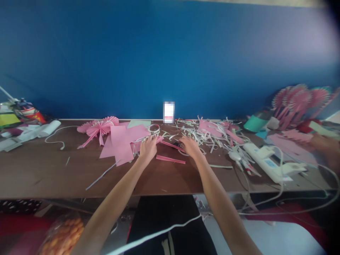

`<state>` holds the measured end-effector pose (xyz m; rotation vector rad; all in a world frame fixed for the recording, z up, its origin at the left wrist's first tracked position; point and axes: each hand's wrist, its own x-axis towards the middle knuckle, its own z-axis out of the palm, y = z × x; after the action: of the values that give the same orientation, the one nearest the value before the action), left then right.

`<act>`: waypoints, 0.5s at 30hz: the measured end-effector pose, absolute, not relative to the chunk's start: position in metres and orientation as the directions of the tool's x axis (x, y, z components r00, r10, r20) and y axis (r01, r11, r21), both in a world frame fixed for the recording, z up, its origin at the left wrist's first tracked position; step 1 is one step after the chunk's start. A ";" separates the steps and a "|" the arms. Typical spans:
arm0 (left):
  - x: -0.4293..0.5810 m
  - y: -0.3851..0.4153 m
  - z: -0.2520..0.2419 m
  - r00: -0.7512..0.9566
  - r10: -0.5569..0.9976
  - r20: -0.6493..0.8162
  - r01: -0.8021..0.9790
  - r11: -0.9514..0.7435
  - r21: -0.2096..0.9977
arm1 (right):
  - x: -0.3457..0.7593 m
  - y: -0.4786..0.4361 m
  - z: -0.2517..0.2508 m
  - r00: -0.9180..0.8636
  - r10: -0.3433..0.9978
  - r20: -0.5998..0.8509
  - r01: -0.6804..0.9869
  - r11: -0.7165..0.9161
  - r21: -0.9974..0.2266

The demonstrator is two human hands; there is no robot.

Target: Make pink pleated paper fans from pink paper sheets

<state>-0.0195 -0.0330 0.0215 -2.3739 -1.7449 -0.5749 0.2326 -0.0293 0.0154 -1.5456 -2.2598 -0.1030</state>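
Observation:
My left hand [148, 148] is closed, with a pink folded paper strip [159, 139] pinched at its fingertips. To its right, my right hand [189, 144] is curled over a small dark object [178, 144], mostly hidden by the fingers, whose kind I cannot make out. Between the hands another pink strip [170, 145] slants across the table. Nearer to me lies a loose pleated pink strip [170, 159], apart from both hands. Pink paper sheets [122, 140] overlap just left of my left hand, beside pink pleated paper fans [101, 128].
A pile of pale paper scraps [212, 134] spreads right of my right hand. Further right are a white power strip [265, 163] with cables, a green tape roll [254, 123] and upright pink fans [299, 101]. A phone [169, 112] leans against the blue wall. Another person's blurred hand [322, 145] shows at right.

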 end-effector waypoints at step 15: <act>0.012 -0.035 -0.001 0.696 0.588 0.412 0.667 -0.742 -0.067 | 0.228 -0.034 0.026 -0.159 0.806 0.570 0.934 0.310 -0.177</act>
<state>0.0117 -0.0352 -0.0010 -2.6949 -1.0101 -0.5461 0.2283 -0.0340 0.0263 -1.5357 -2.0052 -0.2889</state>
